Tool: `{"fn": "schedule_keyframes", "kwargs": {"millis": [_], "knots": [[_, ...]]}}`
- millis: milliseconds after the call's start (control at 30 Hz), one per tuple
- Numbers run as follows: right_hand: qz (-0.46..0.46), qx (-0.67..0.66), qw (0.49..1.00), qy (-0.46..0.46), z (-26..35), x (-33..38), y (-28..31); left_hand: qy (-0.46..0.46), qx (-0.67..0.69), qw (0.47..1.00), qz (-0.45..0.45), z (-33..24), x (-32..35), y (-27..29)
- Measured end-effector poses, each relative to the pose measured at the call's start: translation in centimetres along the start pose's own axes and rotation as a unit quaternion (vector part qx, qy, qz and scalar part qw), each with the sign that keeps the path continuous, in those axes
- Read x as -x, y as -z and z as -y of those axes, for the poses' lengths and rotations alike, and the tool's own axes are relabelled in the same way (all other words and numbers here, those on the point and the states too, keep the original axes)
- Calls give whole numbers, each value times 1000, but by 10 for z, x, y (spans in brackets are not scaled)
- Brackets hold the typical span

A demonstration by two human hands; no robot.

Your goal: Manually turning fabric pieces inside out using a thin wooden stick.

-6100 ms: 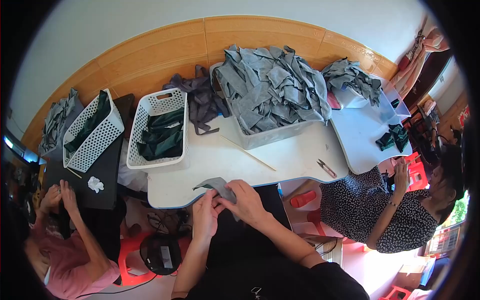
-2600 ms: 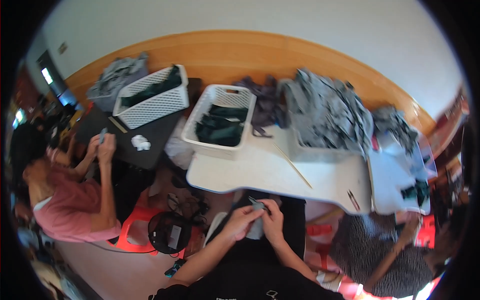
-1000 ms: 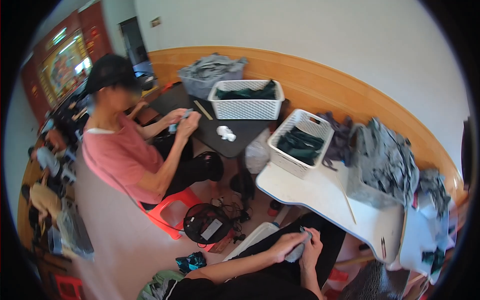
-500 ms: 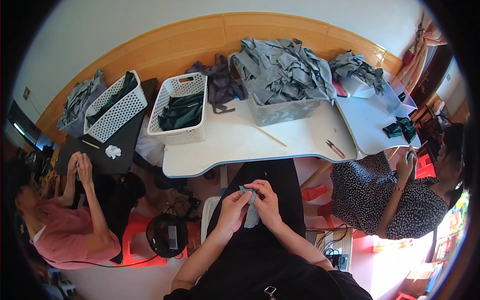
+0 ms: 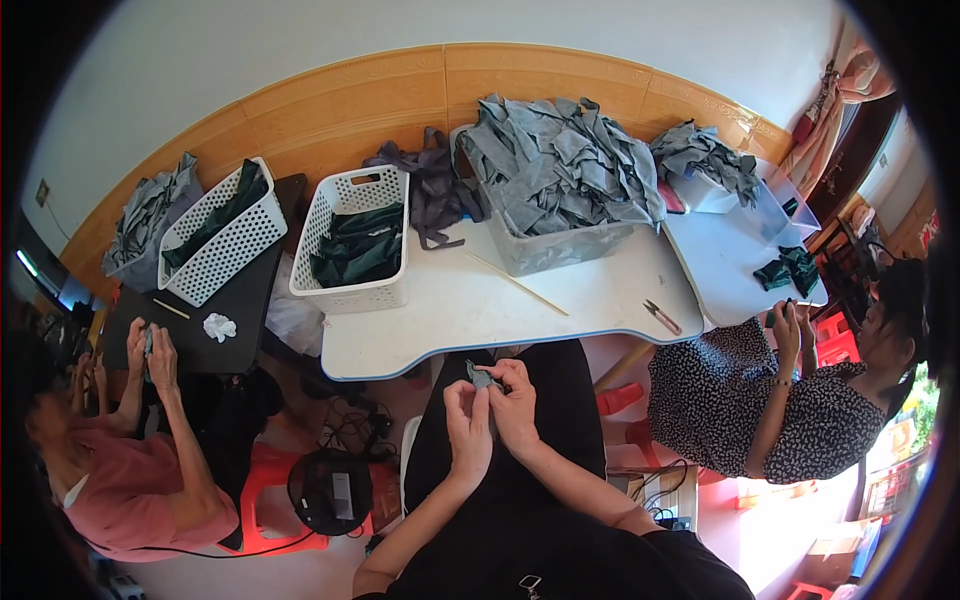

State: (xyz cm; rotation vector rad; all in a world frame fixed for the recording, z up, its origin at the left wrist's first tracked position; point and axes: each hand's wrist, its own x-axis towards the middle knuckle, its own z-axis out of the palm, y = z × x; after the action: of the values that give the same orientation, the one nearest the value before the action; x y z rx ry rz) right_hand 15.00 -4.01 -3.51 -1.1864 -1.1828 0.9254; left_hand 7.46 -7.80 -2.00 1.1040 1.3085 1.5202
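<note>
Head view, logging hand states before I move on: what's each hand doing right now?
Left hand: closed, pinching the small grey fabric piece over the lap.
Right hand: closed on the same grey fabric piece, fingers at its upper edge.

**Where things lie around the work table**

The table (image 5: pixel 470 310) stands before the person, whose two hands meet over the lap just below its near edge — left hand (image 5: pixel 467 420) beside right hand (image 5: pixel 518 405), a small fabric piece (image 5: pixel 485 378) between them. On the table, a basket (image 5: pixel 355 245) sits at the left and a bin heaped with fabric (image 5: pixel 560 190) at the right; a thin stick (image 5: pixel 517 285) lies between them, with snips (image 5: pixel 662 317) near the right edge. Another table (image 5: pixel 735 250) adjoins on the right, and a low desk (image 5: pixel 215 300) on the left bears a second basket (image 5: pixel 215 240). A person sits at either side.
</note>
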Motion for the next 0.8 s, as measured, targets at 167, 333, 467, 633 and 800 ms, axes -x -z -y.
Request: {"fn": "schedule_keyframes", "kwargs": {"millis": [167,333,467,633,800], "knots": [[-57,-53,996,-48,-21,-13,-12,-62,-70,996,-9,16,-37,-5],[-12,-110,980,-167,-39,-19,0,-100,-162,979,73,34,-68,13],[37,-168,954,-245,-40,-23,8,-43,-126,981,143,48,-84,23],[232,-281,824,-434,-24,-33,28,59,-46,974,215,57,-91,36],[348,-569,574,-474,-11,-38,36,62,18,970,236,39,-87,31]]}}
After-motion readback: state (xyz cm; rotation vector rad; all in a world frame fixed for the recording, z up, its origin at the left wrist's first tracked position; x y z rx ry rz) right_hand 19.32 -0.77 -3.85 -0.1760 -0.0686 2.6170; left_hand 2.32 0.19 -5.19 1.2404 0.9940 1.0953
